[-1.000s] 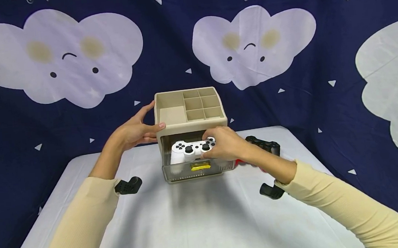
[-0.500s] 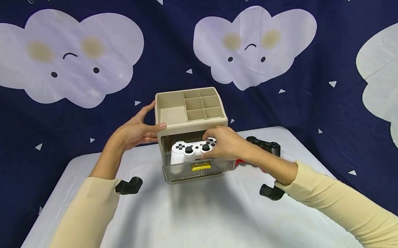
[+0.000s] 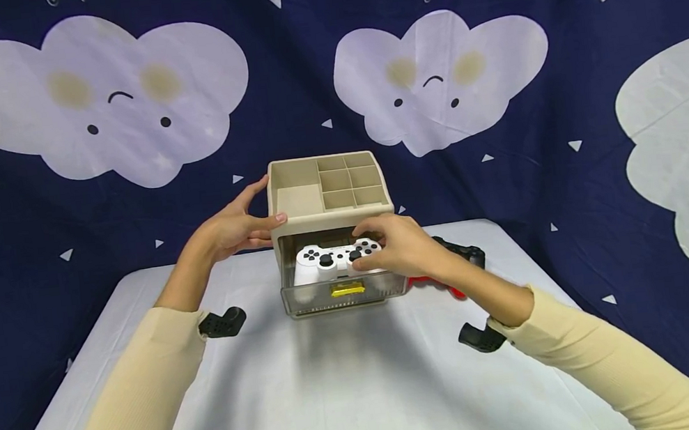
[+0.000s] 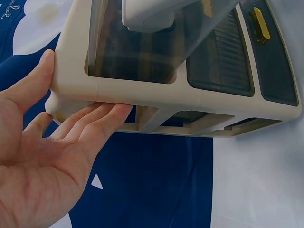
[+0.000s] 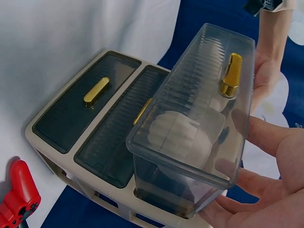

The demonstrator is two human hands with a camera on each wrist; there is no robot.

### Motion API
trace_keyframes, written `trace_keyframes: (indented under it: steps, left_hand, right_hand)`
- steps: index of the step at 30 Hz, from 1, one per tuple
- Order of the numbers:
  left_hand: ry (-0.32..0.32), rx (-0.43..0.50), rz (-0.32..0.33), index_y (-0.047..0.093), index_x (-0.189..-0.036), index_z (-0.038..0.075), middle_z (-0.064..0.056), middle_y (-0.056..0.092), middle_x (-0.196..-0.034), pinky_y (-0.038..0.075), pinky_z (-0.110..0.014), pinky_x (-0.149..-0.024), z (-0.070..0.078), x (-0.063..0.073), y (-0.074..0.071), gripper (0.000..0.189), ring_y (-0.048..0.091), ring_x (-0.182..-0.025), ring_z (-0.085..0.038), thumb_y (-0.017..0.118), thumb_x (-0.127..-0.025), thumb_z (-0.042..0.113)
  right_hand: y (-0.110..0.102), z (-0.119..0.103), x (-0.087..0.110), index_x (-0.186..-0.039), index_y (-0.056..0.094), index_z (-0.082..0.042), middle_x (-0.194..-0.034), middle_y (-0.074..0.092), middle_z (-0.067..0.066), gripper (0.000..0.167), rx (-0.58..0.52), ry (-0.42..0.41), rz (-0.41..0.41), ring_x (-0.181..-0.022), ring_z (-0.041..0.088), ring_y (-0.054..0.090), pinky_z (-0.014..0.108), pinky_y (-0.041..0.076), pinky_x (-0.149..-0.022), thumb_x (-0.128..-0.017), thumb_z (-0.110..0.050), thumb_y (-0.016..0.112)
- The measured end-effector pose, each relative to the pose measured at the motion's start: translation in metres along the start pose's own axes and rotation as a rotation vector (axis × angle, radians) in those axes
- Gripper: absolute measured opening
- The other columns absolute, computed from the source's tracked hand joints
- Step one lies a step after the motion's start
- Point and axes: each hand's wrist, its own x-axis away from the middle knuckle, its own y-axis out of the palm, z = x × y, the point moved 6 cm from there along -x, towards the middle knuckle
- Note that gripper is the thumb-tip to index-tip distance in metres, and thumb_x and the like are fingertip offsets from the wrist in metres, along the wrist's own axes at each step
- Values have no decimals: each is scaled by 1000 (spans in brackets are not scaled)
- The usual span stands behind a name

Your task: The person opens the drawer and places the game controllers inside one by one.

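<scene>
A beige desk organizer [image 3: 333, 217] has its top clear drawer [image 3: 312, 299] pulled out, with a gold handle [image 3: 347, 289] on the front. Inside the drawer lies a white game controller [image 3: 309, 268]. My left hand [image 3: 226, 231] steadies the organizer's upper left corner, thumb at the front edge and fingers along the side. Over the right end of the controller is my right hand [image 3: 407, 245], its thumb near the right stick and its fingers spread. In the right wrist view, the right fingers [image 5: 247, 183] show beside the drawer's wall.
A black game controller [image 3: 470, 252] and a red one [image 3: 457, 293] lie to the right of the organizer, partly behind the right arm. Two shut drawers with gold handles [image 5: 96, 91] sit below the pulled one. Behind the white table [image 3: 363, 395] hangs a blue cloud-print cloth [image 3: 294, 94].
My right hand has shifted slightly right and its grip on the white controller has loosened, so more of the controller's right buttons show. The left hand and organizer have stayed put.
</scene>
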Motion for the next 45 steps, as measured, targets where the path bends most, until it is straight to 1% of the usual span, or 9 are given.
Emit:
trace_keyframes:
  steps: [3, 8, 12, 20, 27, 32, 36, 41, 45]
  left_hand:
    - [-3, 0, 0, -6, -162, 41, -27, 49, -145, 50, -52, -106, 0, 1, 0, 101, 62, -124, -42, 70, -98, 19]
    - [-3, 3, 3, -6, -162, 41, -27, 48, -146, 50, -52, -107, 0, 1, 0, 101, 61, -125, -43, 70, -98, 19]
    - [-3, 7, 3, -6, -162, 41, -28, 48, -146, 50, -52, -107, 0, 1, 0, 101, 61, -125, -43, 69, -99, 18]
    - [-3, 6, 10, -5, -163, 41, -27, 48, -147, 50, -53, -107, -1, 1, 0, 101, 61, -125, -44, 70, -98, 19]
    - [-5, 4, 7, -5, -162, 42, -27, 48, -146, 51, -51, -106, -2, 0, 1, 101, 62, -125, -42, 69, -99, 19]
    - [2, 14, 8, -5, -163, 41, -28, 48, -145, 50, -51, -107, -1, 0, 1, 100, 63, -123, -42, 69, -99, 18]
    - [2, 11, 5, -5, -163, 41, -28, 48, -145, 49, -51, -108, 0, 1, 2, 100, 64, -122, -41, 69, -99, 18]
    - [3, 2, 9, -5, -163, 41, -28, 48, -145, 50, -51, -107, 0, 1, 2, 100, 64, -122, -41, 68, -99, 19]
    - [-2, 2, 9, -6, -162, 41, -28, 47, -146, 49, -51, -108, 0, 1, 2, 100, 62, -125, -43, 68, -99, 18]
  right_hand:
    - [-5, 0, 5, -127, 71, -13, -126, 70, 3, 56, -21, -3, 33, -98, 25, 61, 41, 50, -87, -78, -36, 87]
    - [-12, 3, 13, -133, 67, -14, -132, 67, 1, 66, -29, -6, 68, -113, 28, 62, 45, 51, -95, -76, -36, 90]
    - [-17, 5, 22, -138, 63, -15, -137, 64, 4, 74, -15, 11, 48, -118, 30, 61, 48, 51, -97, -73, -36, 92]
    - [-19, 13, 33, -147, 55, -17, -143, 58, 17, 87, 5, 51, -10, -116, 32, 60, 52, 51, -98, -71, -36, 94]
    - [-14, 25, 39, -154, 42, -13, -132, 63, 20, 101, -25, 137, -28, -119, 33, 61, 48, 54, -94, -70, -32, 95]
    - [-10, 37, 41, -156, 36, -12, -125, 67, 18, 105, -86, 181, -27, -106, 28, 66, 40, 58, -85, -71, -31, 94]
    - [-5, 44, 42, -157, 34, -10, -113, 72, 14, 106, -148, 195, -42, -94, 21, 72, 35, 61, -78, -72, -33, 93]
    - [0, 50, 43, -157, 35, -8, -101, 76, 4, 104, -169, 204, -54, -84, 13, 74, 40, 60, -83, -75, -40, 90]
    - [2, 51, 44, -154, 40, -8, -91, 77, -1, 98, -197, 211, -53, -80, 12, 73, 42, 58, -86, -76, -40, 90]
